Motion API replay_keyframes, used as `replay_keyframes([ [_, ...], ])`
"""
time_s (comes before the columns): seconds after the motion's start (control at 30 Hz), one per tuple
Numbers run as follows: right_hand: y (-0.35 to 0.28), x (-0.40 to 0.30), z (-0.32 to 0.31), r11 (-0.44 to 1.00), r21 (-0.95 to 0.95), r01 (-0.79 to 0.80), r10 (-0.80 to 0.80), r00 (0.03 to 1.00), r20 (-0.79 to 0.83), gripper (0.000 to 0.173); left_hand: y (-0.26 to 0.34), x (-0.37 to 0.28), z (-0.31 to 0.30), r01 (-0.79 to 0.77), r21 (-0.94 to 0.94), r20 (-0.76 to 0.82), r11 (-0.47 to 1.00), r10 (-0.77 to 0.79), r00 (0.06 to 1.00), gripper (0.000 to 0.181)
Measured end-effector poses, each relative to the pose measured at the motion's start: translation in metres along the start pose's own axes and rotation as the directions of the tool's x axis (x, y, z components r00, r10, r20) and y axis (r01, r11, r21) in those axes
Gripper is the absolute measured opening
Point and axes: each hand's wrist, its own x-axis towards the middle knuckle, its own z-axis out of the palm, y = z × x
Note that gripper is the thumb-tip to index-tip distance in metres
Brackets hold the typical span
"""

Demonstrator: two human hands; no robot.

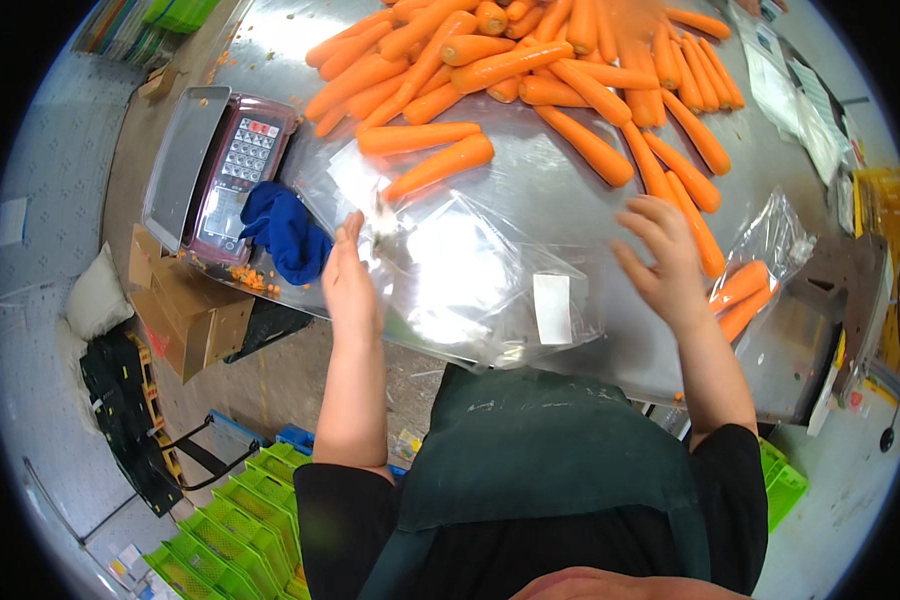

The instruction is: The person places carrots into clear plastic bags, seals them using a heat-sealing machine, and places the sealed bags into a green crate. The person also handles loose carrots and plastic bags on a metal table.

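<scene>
My left hand [352, 274] is held at the left edge of the clear plastic bags [450, 262], beside a crumpled blue cloth [286, 232]; it grips nothing that I can see. Over the steel table [622, 337], my right hand [660, 262] is raised with fingers apart and holds nothing. A white label [553, 308] lies on the bags between my hands. Two loose carrots [439, 166] rest at the bags' far edge. Beyond them is a large heap of carrots [495, 67], which trails down towards my right hand. A clear bag with carrots in it [746, 289] lies to the right.
At the left stands a weighing scale with a keypad [244, 169], orange scraps [255, 279] near its base. A cardboard box [187, 315] is below the table's left edge. Green crates [232, 525] are stacked at lower left. A dark metal device [844, 292] stands at the right edge.
</scene>
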Motion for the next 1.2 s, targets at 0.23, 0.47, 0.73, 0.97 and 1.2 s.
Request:
replay_keyframes([
  [0.23,-0.032,0.055,0.11,0.936,0.312,0.164,-0.218,0.965,0.144,0.021,-0.034,0.009,0.037,-0.302,0.411,0.25,0.86,0.213,0.945,0.057],
  [0.47,-0.019,0.173,0.187,0.986,0.12,0.112,-0.139,0.961,0.24,0.024,-0.069,-0.001,0.045,-0.561,0.809,0.524,0.177,0.215,0.824,0.06],
  [0.73,-0.027,0.185,0.226,0.946,-0.194,0.261,-0.191,0.93,0.315,0.057,-0.086,0.055,-0.004,-0.067,0.977,0.037,0.203,0.147,0.988,0.08],
  [0.97,0.025,0.125,0.124,0.863,0.452,-0.224,0.198,0.975,0.104,0.05,-0.01,0.07,0.077,-0.735,0.66,0.581,0.156,0.515,0.63,0.059],
  [1.2,0.051,0.044,0.082,-0.01,0.85,-0.526,0.565,0.699,0.438,0.053,0.009,0.144,0.22,-0.85,0.525,0.65,-0.046,0.666,0.365,0.042],
])
